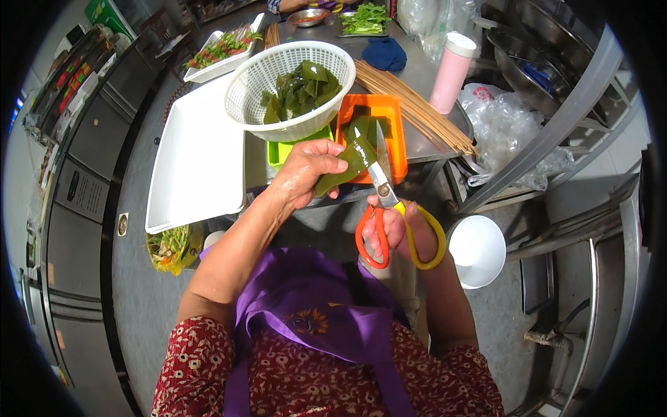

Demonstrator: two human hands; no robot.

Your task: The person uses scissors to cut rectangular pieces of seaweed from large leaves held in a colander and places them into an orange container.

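My left hand [307,172] pinches a wet, dark green kelp sheet [350,162] between thumb and fingers. In my right hand [398,232] are scissors [384,190] with one red and one yellow handle; their parted blades point away from me, at the kelp's right edge. Beneath the blades sits an orange plastic tray [397,140] with more kelp pieces [376,127] in it. A white plastic colander [237,99] holding a heap of kelp pieces [305,91] rests partly over a bright green tray [276,154], just beyond my left hand.
A large white tray [195,156] lies left of the colander. Bamboo skewers [417,112] and a pink bottle [452,75] are at the right, with a blue cloth [384,53] behind. On the floor stands a white bucket [477,253]. Across the metal table [417,44] is another person's arm [292,5].
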